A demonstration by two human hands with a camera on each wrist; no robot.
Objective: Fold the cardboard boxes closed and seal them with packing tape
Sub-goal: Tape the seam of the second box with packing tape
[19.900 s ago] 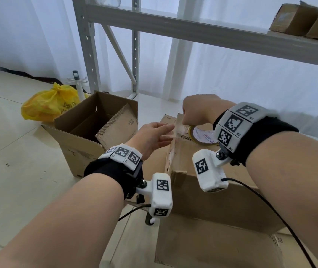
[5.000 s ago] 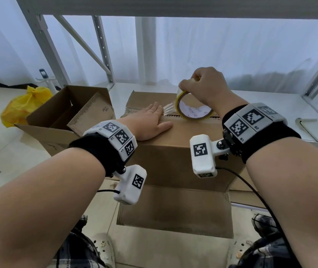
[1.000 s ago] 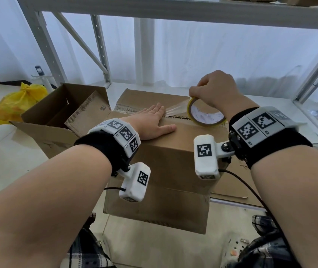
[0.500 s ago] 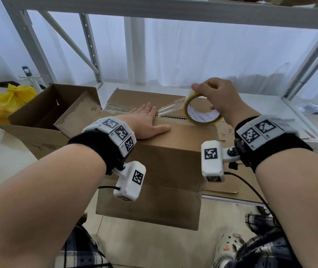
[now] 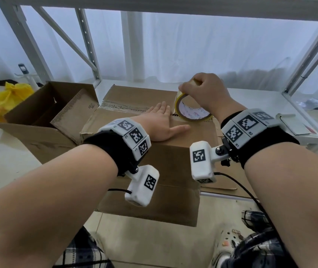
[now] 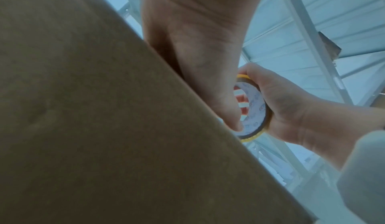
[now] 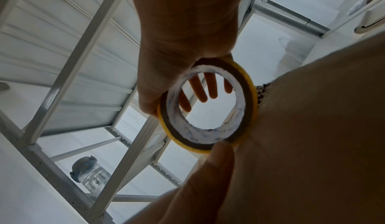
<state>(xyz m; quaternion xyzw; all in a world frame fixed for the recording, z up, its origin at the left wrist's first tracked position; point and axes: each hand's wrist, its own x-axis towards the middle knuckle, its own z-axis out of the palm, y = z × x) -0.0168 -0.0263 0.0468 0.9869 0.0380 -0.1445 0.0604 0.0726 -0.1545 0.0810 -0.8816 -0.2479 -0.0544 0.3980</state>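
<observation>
On top of the closed brown cardboard box (image 5: 183, 144), the left hand (image 5: 160, 124) lies flat, fingers straight and pointing away from the person, pressing the flaps beside the centre seam. That seam runs left to right, its left stretch covered by clear tape. Just right of the fingertips, the right hand (image 5: 206, 91) grips the yellow-edged roll of packing tape (image 5: 191, 111), standing on edge on the seam. A second, open brown cardboard box (image 5: 44, 117) sits to the left; its contents are hidden. Beyond it lies a yellow plastic bag (image 5: 1, 101). Only the right wrist view shows the left fingers through the roll's core (image 7: 205, 104).
</observation>
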